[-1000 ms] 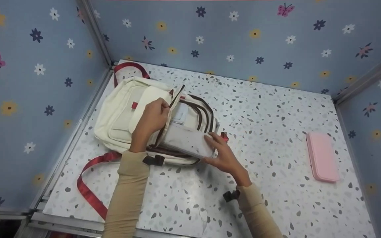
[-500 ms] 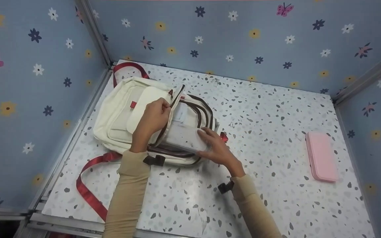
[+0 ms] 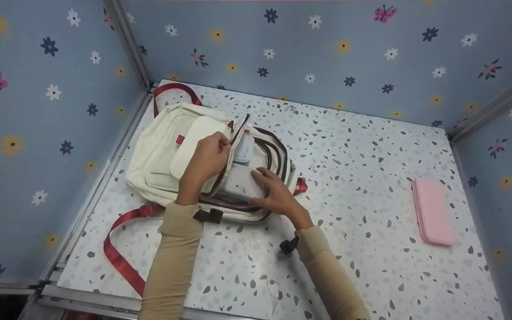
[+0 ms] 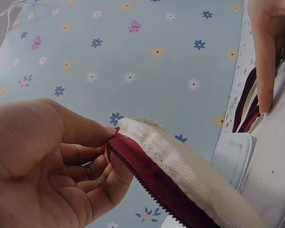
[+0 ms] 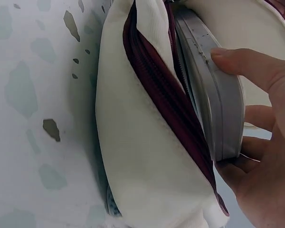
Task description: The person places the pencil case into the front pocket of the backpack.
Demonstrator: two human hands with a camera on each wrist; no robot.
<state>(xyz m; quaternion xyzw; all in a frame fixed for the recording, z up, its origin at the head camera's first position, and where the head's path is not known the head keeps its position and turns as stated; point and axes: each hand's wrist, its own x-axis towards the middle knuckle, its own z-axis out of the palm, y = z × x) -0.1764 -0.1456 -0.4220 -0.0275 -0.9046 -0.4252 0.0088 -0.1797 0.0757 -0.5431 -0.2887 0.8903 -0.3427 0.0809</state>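
A cream backpack with dark red-brown zips lies on the table, its mouth facing right. My left hand pinches the zipped edge of the opening between thumb and fingers and holds it up. With my right hand I grip the outer end of a flat, pale grey case, speckled with dark marks. The thumb lies on one face of the case, and the fingers curl round its end. Its inner part is hidden inside the bag. Beside it in the opening sits another pale, round-cornered item.
A pink case lies at the right of the speckled table. One red strap trails toward the front edge; another red strap loops at the back left. Flowered panels enclose the back and sides.
My right hand has moved left, pushing the grey case deeper into the backpack, so less of it shows. The left hand keeps its pinch on the zipped edge.
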